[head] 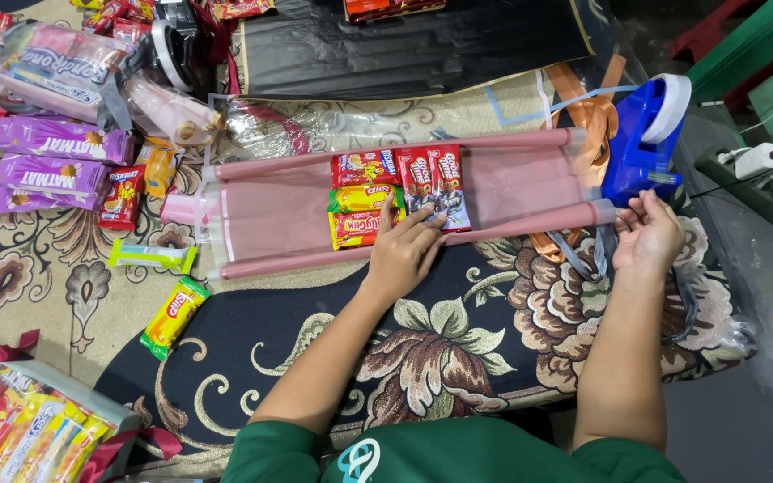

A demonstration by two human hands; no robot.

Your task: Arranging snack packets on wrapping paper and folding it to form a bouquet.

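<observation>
Down on the patterned carpet [458,349], a pink plastic sheet [270,215] lies flat with both long edges rolled into tubes, and a cluster of snack packets [400,192] sits on its middle. The left hand [404,250] rests palm down at about six o'clock from that cluster, fingers spread and laid flat, the fingertips [431,219] pressing the lower edge of the red and yellow packets; it pins rather than pinches. The right hand [648,234] lies well off at three o'clock from the packets, just past the sheet's right end, palm turned up and fingers loosely curled; whether they pinch anything cannot be told. A blue tape dispenser [641,143] stands at twelve o'clock from that hand, nearly touching its fingertips. Purple wafer packs [51,156] lie far out at nine o'clock, with a yellow-green packet [174,315] nearer, at seven o'clock from the sheet.
</observation>
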